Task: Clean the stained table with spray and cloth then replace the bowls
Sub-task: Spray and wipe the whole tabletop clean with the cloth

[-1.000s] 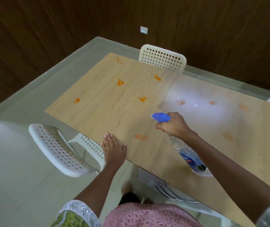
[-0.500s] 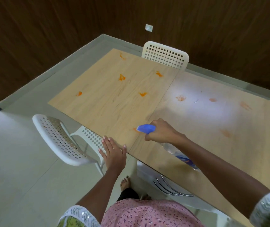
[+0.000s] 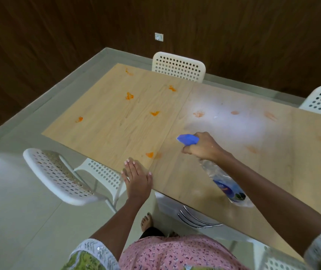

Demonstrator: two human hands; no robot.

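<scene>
Spray bottle (image 3: 222, 178) is in the right hand (image 3: 202, 148), held above the table (image 3: 116, 121) near the near edge, not touching it. Fingers curl round the neck and trigger under the blue head (image 3: 187, 139). Long axis runs from the clear base, low and toward the person, up to the head; nozzle points away and left, toward the left half of the table.

Left hand (image 3: 137, 179) lies flat on the near edge, fingers straight and close together, holding nothing.

Step in hand looks like wetting the stains. The nearest orange stain (image 3: 150, 154) sits just below the nozzle. To do it well she should aim at each blotch in turn, tip the nozzle down and cover the far-left stains too. The right half has a pale sheen, maybe already sprayed. No cloth or bowls in view.
</scene>
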